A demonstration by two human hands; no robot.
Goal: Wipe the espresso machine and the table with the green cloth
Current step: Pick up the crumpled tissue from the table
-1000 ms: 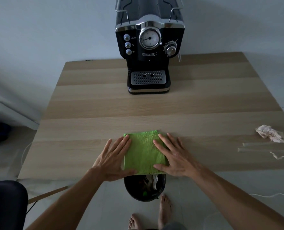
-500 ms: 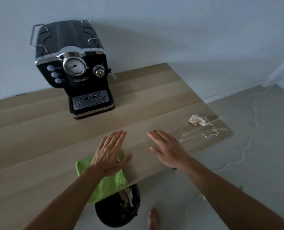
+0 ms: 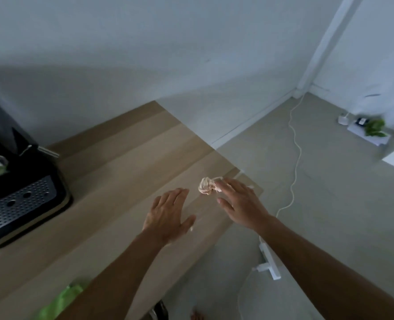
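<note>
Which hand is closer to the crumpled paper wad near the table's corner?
Right. The right hand has its fingertips at the edge of the crumpled paper wad, on the wad's right side. The left hand is open, to the wad's left and nearer the person, with bare table between.

We see a dim, bluish-grey scene under soft, even light, with no glare anywhere. The wall (image 3: 145, 42) is palest toward the upper right, and a broad soft shadow lies across its lower left, above the worktop (image 3: 126, 162). Motion blur smears the whole frame. The espresso machine (image 3: 18, 192) at the left edge is streaked, the green cloth (image 3: 60, 301) at the bottom is a bright smudge, and the clutter on the floor (image 3: 373, 130) at far right is unreadable. The wide lens tilts the worktop and leans the corner strip (image 3: 325, 42).
</note>
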